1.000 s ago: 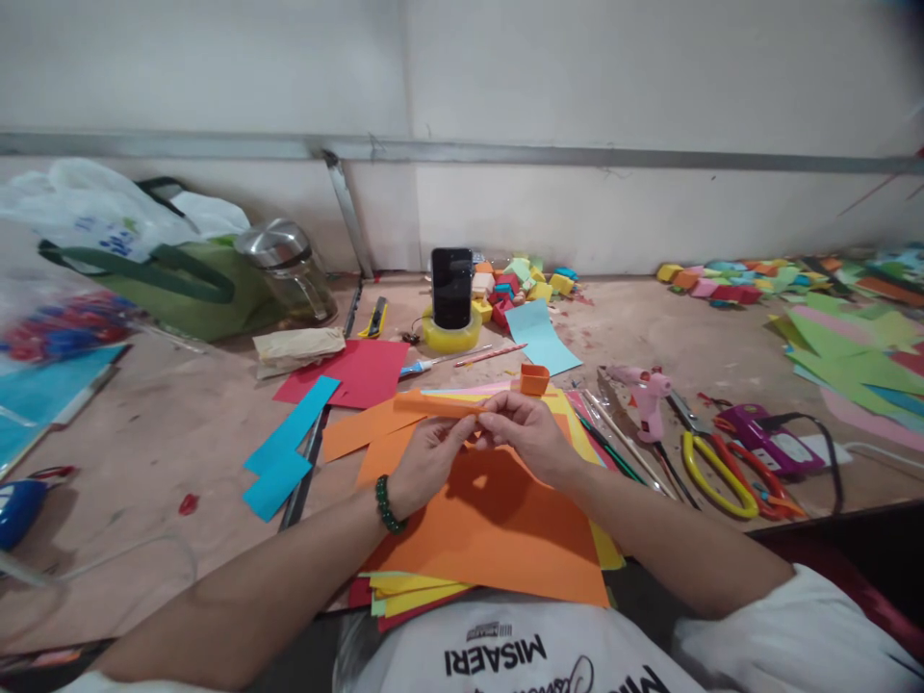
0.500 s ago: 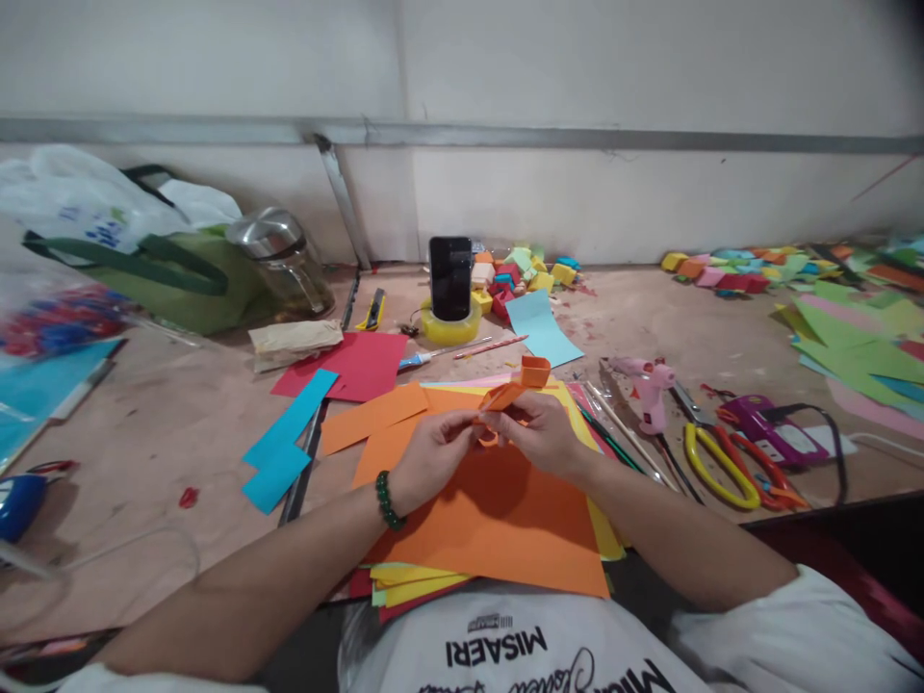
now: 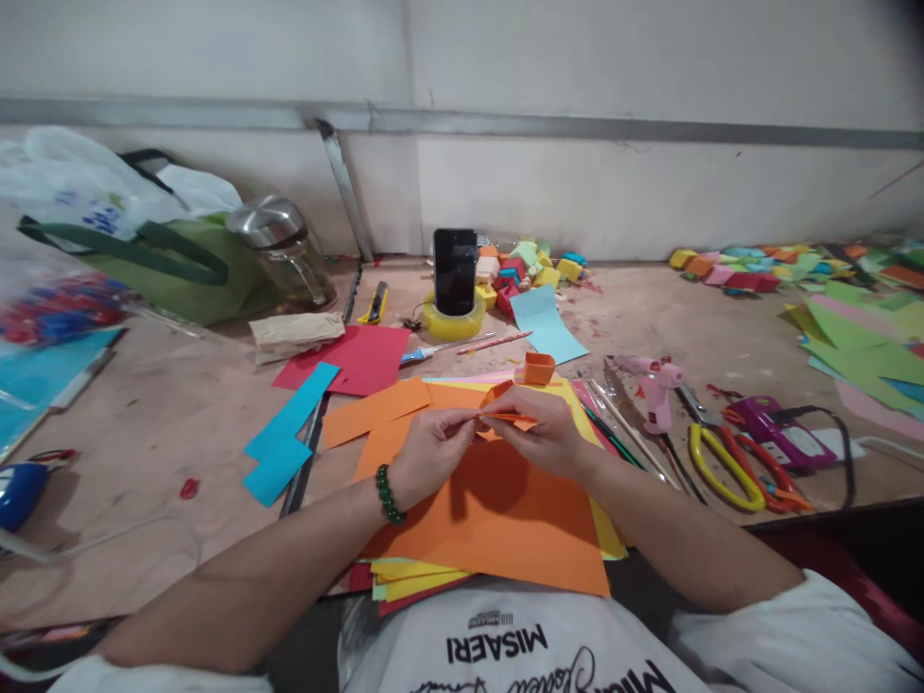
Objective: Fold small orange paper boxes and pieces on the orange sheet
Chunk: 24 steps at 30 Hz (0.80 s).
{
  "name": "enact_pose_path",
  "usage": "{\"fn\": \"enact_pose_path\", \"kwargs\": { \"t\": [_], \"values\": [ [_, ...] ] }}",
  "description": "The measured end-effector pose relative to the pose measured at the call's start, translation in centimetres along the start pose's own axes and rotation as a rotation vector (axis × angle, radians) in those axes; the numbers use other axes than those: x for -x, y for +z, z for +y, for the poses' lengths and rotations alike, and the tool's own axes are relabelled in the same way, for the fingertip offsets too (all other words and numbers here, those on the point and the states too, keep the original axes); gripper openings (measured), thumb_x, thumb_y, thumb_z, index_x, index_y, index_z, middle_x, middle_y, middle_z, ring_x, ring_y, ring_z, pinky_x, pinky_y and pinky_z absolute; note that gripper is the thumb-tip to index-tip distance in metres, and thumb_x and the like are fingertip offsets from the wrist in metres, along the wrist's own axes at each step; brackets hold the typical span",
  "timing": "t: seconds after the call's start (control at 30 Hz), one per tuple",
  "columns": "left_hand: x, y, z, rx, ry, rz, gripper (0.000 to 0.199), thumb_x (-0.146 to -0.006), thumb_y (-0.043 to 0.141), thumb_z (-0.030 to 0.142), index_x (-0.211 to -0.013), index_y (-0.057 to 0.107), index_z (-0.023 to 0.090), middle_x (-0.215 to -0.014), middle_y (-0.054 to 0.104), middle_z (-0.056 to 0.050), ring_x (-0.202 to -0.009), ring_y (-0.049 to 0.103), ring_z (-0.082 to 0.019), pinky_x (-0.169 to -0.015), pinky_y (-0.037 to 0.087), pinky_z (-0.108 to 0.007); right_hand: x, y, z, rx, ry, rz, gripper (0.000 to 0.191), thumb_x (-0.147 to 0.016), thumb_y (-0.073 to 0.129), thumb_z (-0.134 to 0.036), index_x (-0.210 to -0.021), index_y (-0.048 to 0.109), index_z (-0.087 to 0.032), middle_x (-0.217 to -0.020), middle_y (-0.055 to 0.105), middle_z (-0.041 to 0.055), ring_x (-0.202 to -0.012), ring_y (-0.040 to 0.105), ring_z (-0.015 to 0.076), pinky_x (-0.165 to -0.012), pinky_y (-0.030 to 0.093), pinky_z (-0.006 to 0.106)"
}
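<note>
Both hands meet over a stack of coloured paper with a large orange sheet [image 3: 505, 529] on top. My left hand [image 3: 438, 448] pinches one end of a small folded orange paper piece [image 3: 498, 393]. The fingers of my right hand [image 3: 538, 428] are closed on the same piece from the other side. Just beyond the right hand sits a small orange paper box [image 3: 539, 368]. Orange strips [image 3: 375, 412] lie at the stack's left, and blue strips [image 3: 293, 414] are further left.
A phone [image 3: 454, 272] stands in a yellow tape roll [image 3: 453, 316], beside folded paper cubes [image 3: 516, 271]. To the right are a pink glue gun [image 3: 654, 385], yellow-handled scissors [image 3: 722, 467] and a purple device [image 3: 776, 431]. A cutter [image 3: 373, 303] and glass jar [image 3: 281, 250] are at the back left.
The orange piece between my fingers has turned and lies flatter. The camera view has shifted slightly. Both hands keep nearly the same place.
</note>
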State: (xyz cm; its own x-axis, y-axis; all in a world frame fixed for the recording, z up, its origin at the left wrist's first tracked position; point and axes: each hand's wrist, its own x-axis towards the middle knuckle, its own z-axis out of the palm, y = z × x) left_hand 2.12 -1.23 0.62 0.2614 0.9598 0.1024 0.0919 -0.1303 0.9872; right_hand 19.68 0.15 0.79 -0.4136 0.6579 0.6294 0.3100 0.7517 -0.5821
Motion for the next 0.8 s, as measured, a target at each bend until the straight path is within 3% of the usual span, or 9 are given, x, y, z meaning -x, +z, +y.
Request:
{"fn": "enact_pose_path", "kwargs": {
  "t": [0.13,0.23,0.43,0.6,0.73,0.8],
  "values": [
    [0.06,0.05,-0.1,0.122,-0.094,0.042,0.029,-0.075,0.066,0.041,-0.075,0.077,0.014,-0.063,0.07,-0.004,-0.06,0.063,-0.015,-0.059,0.053,-0.025,0.34,-0.32,-0.48,0.26,-0.315,-0.052,0.021,-0.093,0.047,-0.014,-0.099,0.067,-0.017,-0.077,0.07,0.0082,-0.066,0.063,0.0149,-0.055,0.051,0.026],
    [0.15,0.17,-0.35,0.219,-0.16,0.05,0.033,-0.071,0.071,0.045,-0.077,0.077,0.013,-0.068,0.071,-0.006,-0.062,0.062,-0.014,-0.063,0.053,-0.027,0.56,-0.41,-0.78,0.408,-0.394,-0.098,0.024,-0.094,0.044,-0.012,-0.103,0.066,-0.018,-0.075,0.069,0.0075,-0.065,0.062,0.0151,-0.056,0.05,0.027],
    [0.23,0.21,-0.23,0.319,-0.177,0.021,0.04,-0.068,0.074,0.051,-0.079,0.076,0.013,-0.075,0.073,-0.007,-0.07,0.064,-0.016,-0.073,0.053,-0.03,0.59,-0.44,-0.72,0.488,-0.386,-0.137,0.027,-0.095,0.042,-0.013,-0.108,0.065,-0.018,-0.076,0.067,0.0076,-0.071,0.062,0.0168,-0.064,0.053,0.03],
    [0.22,0.22,0.1,0.309,-0.091,0.03,0.038,-0.072,0.072,0.049,-0.085,0.075,0.014,-0.082,0.074,-0.007,-0.079,0.066,-0.019,-0.08,0.053,-0.031,0.39,-0.37,-0.68,0.451,-0.328,-0.115,0.027,-0.091,0.044,-0.011,-0.105,0.066,-0.018,-0.08,0.068,0.0085,-0.069,0.061,0.0165,-0.063,0.053,0.03],
    [0.13,0.14,0.17,0.159,0.014,0.032,0.036,-0.081,0.062,0.049,-0.085,0.073,0.015,-0.085,0.074,-0.007,-0.083,0.066,-0.02,-0.081,0.053,-0.031,0.25,-0.12,-0.71,0.342,-0.304,-0.053,0.026,-0.087,0.045,-0.01,-0.102,0.065,-0.018,-0.085,0.069,0.0099,-0.074,0.064,0.0172,-0.063,0.054,0.029],
    [0.19,0.06,0.13,0.035,0.067,0.036,0.034,-0.086,0.056,0.046,-0.085,0.072,0.016,-0.084,0.074,-0.006,-0.081,0.066,-0.02,-0.078,0.053,-0.031,0.18,0.04,-0.7,0.216,-0.159,-0.021,0.018,-0.088,0.05,-0.016,-0.099,0.065,-0.019,-0.081,0.069,0.008,-0.071,0.064,0.0162,-0.062,0.054,0.028]
  ]
}}
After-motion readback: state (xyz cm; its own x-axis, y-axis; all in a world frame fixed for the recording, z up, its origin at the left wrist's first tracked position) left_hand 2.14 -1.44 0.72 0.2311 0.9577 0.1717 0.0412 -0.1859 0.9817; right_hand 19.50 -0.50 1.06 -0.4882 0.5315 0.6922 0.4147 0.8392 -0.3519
